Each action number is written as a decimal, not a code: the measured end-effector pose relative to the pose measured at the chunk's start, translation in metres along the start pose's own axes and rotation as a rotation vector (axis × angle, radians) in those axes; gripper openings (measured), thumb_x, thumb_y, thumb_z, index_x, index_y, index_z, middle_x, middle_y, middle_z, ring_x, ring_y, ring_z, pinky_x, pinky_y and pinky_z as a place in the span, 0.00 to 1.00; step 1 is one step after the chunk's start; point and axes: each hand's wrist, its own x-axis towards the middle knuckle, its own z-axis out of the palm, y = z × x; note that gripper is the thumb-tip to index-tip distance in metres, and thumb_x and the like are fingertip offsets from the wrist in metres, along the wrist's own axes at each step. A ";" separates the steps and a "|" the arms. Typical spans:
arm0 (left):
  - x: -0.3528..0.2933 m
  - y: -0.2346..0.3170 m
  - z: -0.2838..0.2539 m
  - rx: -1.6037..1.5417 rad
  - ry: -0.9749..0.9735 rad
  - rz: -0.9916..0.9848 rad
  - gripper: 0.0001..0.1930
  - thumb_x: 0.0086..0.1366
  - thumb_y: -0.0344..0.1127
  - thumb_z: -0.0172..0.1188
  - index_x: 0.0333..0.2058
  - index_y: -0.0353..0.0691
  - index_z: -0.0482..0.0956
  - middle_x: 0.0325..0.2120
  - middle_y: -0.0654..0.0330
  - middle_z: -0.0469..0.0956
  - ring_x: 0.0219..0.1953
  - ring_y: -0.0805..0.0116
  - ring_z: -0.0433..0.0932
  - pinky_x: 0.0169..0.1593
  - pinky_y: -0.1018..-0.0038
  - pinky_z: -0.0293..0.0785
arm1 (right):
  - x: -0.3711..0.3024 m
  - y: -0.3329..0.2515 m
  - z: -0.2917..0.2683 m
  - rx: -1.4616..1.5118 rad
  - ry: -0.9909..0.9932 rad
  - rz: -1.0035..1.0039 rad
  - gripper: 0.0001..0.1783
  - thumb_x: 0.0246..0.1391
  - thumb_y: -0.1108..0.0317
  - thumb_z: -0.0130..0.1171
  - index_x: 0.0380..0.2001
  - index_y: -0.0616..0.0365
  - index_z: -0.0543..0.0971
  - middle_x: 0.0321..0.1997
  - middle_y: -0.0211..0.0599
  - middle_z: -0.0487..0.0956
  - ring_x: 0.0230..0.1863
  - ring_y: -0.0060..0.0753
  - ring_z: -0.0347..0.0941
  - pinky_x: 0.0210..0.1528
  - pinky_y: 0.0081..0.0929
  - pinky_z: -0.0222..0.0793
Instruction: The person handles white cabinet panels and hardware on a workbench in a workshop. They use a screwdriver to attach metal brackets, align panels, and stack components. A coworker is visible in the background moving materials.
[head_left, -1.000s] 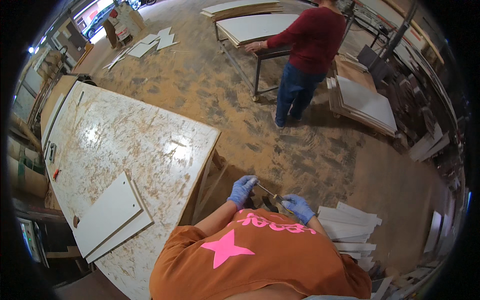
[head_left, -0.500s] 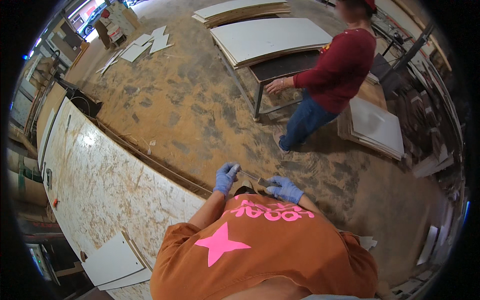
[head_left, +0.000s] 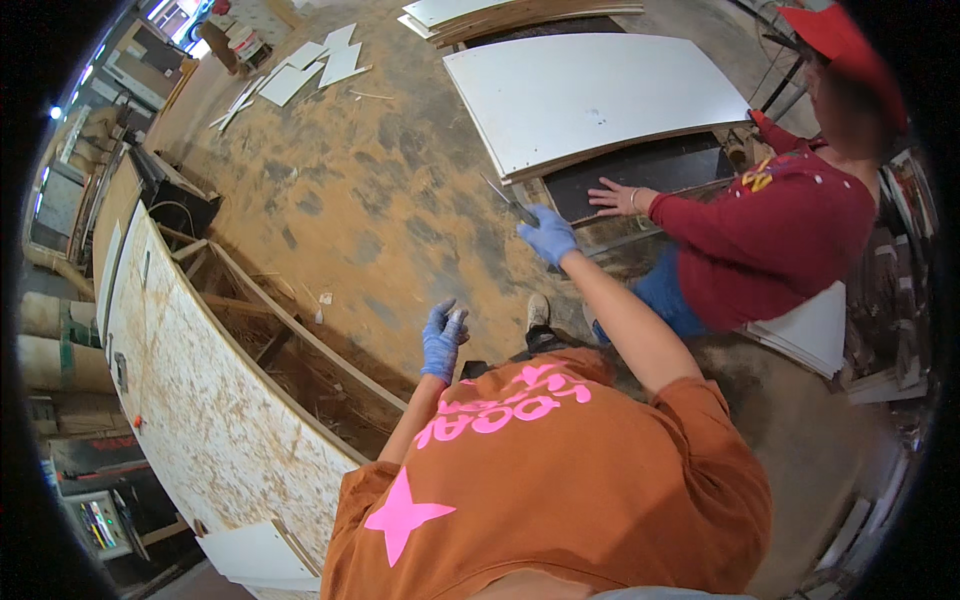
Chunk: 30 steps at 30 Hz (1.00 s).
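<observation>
My right hand (head_left: 549,238), in a blue glove, is stretched forward and closed round a slim hand tool (head_left: 520,211) with a dark handle and a thin metal shaft. Whether it is a file or a screwdriver I cannot tell. The shaft points up and left, near the front corner of a stack of white panels (head_left: 590,105). Lower and to the left, my left hand (head_left: 441,340), gloved too, is held up with nothing in it, its fingers bent and apart. It is nearest the long worktable (head_left: 230,400), but not touching it.
A co-worker in a red top (head_left: 770,235) stands at right, one hand on the dark surface below the panels. White offcuts (head_left: 300,75) lie on the dusty floor (head_left: 400,200). A white board (head_left: 258,555) rests on the worktable's near end. More panels (head_left: 805,330) stand at right.
My right hand has reached forward with the tool. My left hand has let go of its shaft end and stays low. The co-worker has leaned over the panels; my view has shifted.
</observation>
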 end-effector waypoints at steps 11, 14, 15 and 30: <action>0.140 0.044 0.031 0.011 0.213 -0.172 0.22 0.61 0.40 0.61 0.53 0.48 0.69 0.40 0.63 0.77 0.30 0.75 0.73 0.31 0.76 0.74 | 0.154 0.108 -0.015 1.287 0.578 0.647 0.13 0.47 0.73 0.60 0.36 0.48 0.71 0.24 0.29 0.73 0.18 0.27 0.69 0.17 0.29 0.68; 0.189 0.061 0.039 0.102 0.139 -0.241 0.22 0.62 0.38 0.59 0.54 0.48 0.69 0.39 0.63 0.77 0.30 0.75 0.73 0.32 0.75 0.75 | 0.201 0.098 -0.021 1.299 0.802 0.625 0.12 0.47 0.71 0.58 0.36 0.49 0.70 0.20 0.28 0.69 0.12 0.25 0.63 0.12 0.26 0.58; 0.210 0.067 0.041 0.107 0.096 -0.232 0.21 0.62 0.38 0.59 0.54 0.48 0.69 0.39 0.63 0.77 0.30 0.75 0.73 0.32 0.75 0.76 | 0.207 0.091 -0.021 1.323 0.780 0.596 0.12 0.48 0.72 0.57 0.37 0.52 0.70 0.23 0.29 0.70 0.15 0.24 0.63 0.15 0.25 0.59; 0.559 0.153 0.136 0.521 -0.512 0.050 0.28 0.60 0.44 0.62 0.52 0.30 0.65 0.48 0.44 0.72 0.45 0.60 0.74 0.48 0.68 0.71 | 0.180 0.031 0.049 0.993 0.735 0.744 0.15 0.44 0.72 0.60 0.39 0.59 0.73 0.32 0.28 0.74 0.31 0.25 0.70 0.35 0.24 0.68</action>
